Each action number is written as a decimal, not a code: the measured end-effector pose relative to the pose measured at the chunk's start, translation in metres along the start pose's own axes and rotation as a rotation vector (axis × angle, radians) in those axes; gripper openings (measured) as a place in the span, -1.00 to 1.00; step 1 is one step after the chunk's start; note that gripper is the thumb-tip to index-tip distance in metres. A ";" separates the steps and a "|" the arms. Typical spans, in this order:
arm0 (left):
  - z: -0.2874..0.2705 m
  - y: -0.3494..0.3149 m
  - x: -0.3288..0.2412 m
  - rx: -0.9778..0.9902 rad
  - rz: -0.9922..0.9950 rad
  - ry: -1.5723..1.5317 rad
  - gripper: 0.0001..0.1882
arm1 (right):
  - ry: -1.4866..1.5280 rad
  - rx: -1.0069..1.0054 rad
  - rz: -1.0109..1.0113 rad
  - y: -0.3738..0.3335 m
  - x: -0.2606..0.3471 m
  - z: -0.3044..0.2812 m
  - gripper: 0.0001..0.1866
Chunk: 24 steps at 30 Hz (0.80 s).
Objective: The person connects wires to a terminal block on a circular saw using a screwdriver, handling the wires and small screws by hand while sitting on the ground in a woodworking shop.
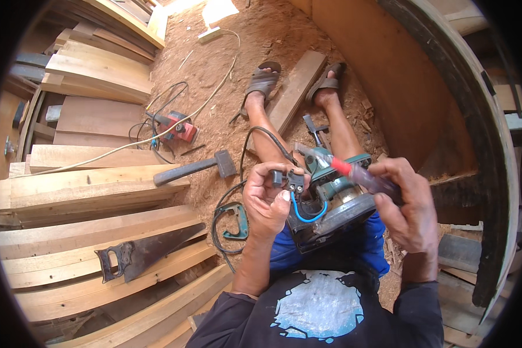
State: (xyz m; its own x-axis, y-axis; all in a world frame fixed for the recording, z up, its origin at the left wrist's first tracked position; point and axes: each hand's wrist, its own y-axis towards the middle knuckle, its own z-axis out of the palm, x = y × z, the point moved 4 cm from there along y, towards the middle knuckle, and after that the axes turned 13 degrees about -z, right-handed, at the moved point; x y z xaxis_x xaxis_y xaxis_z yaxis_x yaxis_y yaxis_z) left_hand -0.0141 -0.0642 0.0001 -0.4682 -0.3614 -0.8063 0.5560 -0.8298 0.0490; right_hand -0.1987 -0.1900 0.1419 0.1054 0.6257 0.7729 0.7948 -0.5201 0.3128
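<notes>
My left hand (265, 203) pinches a small black switch (296, 180) with screw terminals between thumb and fingers. A blue wire (311, 220) loops from the switch to a green power tool (345, 194) with a dark flat base, lying across my lap. In my right hand (410, 203) is a screwdriver (377, 181) with a red and dark translucent handle. Its shaft points left, over the tool and apart from the switch. Left of my lap lies a loose green handle cover (235, 220), beside the black power cord (216, 223).
Stacked planks (98, 185) fill the left side, with a hammer (200, 168) and a handsaw (148, 252) on them. A red power tool (180, 126) and a white power strip (209, 35) lie on the sawdust-covered ground. A curved wooden panel (400, 75) stands at right.
</notes>
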 end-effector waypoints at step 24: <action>-0.004 0.006 -0.010 0.119 -0.121 0.101 -0.52 | -0.121 0.247 -0.345 0.021 0.007 -0.025 -0.58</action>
State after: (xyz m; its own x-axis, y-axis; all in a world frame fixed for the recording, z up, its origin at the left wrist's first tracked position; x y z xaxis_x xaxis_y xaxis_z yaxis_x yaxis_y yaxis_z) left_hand -0.0034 -0.0645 0.0063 -0.4524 -0.2164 -0.8652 0.4119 -0.9111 0.0125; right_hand -0.1965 -0.2117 0.1677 -0.1341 0.8096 0.5715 0.9133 -0.1229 0.3884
